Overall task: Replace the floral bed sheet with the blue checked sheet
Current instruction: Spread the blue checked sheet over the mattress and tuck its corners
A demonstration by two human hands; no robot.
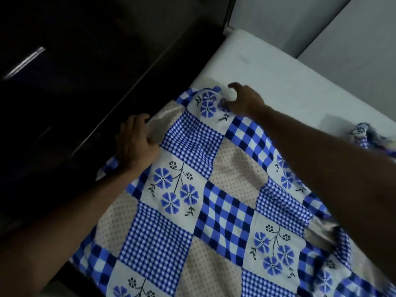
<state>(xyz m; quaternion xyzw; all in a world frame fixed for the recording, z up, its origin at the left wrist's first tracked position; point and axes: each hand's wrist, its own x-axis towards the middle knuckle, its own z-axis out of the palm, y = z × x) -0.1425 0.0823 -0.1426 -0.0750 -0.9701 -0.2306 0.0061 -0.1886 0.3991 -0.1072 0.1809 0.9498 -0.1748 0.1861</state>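
A bare white mattress fills the far right. A dark wardrobe runs along the left side, with a long metal handle catching light at far left. Pale grey wall panels rise beyond the mattress.

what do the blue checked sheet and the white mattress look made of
The blue checked sheet: thin printed cloth, probably cotton, matte; it wrinkles and drapes softly. The white mattress: likely foam under smooth matte fabric, judging by its rounded corner.
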